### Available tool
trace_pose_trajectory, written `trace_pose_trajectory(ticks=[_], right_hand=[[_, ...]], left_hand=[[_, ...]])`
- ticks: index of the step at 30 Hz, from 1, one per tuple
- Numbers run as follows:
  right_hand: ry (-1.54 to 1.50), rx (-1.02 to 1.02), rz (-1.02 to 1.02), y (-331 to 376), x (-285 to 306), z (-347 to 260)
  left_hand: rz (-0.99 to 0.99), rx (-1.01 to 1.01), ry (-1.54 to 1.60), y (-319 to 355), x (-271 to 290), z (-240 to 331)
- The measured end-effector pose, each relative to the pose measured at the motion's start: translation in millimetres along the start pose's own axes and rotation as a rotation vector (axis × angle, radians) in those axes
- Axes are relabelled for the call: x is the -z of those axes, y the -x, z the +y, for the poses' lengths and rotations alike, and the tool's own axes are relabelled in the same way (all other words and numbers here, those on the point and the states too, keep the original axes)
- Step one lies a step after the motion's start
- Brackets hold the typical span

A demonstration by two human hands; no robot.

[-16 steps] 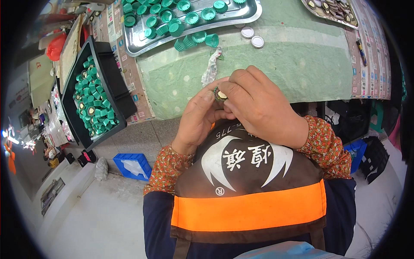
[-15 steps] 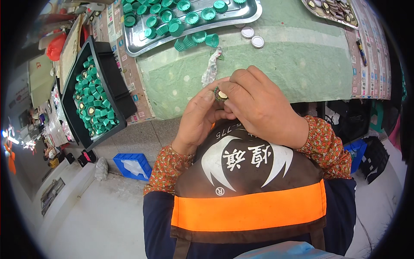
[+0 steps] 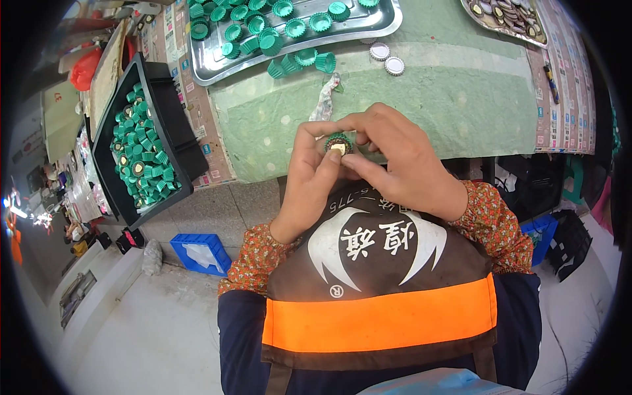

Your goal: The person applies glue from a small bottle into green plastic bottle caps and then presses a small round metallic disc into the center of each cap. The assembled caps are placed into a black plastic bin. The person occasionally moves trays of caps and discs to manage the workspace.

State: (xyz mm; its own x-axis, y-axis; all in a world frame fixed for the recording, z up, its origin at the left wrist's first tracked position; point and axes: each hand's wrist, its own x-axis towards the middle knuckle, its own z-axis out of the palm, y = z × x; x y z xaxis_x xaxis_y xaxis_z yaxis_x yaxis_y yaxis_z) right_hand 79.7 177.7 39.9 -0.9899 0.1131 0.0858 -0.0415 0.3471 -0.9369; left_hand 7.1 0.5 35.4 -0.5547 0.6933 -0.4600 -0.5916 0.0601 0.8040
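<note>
Just past the edge of the green-covered table, my two hands meet around one small green fluted cap (image 3: pixel 338 139). A dark piece with a cream-coloured centre shows in it. My left hand (image 3: pixel 308 172) is closed on the cap, its thumb pressing near the cream centre. Curled round from the other side, my right hand (image 3: pixel 409 155) has its thumb at the cap's right edge and its index finger by the top. The right hand's other fingers are partly hidden. Beyond the hands lies a crumpled whitish strip (image 3: pixel 326 99).
A metal tray (image 3: pixel 227 71) of green fluted caps stands at the back left, several caps beside it. White crown caps (image 3: pixel 394 66) lie right of it. A second tray (image 3: pixel 520 37) holds dark pieces. The black bin (image 3: pixel 181 148) at left is filled with caps. A pen (image 3: pixel 551 84) lies far right.
The right hand's fingers have opened out from over the cap, so more of its green rim shows. My left thumb has shifted right onto the piece.
</note>
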Motion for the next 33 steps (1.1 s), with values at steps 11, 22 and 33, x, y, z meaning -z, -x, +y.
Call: trace_pose_trajectory(ticks=[11, 22, 33], right_hand=[[-0.213, -0.335, -0.041, 3.9, -3.6, -8.9], [-0.001, -0.121, -0.055, -5.7, 4.6, -6.6], [0.671, 0.064, -0.166, 9.9, 4.6, 15.5]], left_hand=[[0.028, -0.076, 0.043, 2.9, -8.9, -5.2], [0.251, -0.216, 0.142, 9.4, 32.5, 15.2], [0.325, -0.509, 0.037, 11.4, 113.4, 65.5]])
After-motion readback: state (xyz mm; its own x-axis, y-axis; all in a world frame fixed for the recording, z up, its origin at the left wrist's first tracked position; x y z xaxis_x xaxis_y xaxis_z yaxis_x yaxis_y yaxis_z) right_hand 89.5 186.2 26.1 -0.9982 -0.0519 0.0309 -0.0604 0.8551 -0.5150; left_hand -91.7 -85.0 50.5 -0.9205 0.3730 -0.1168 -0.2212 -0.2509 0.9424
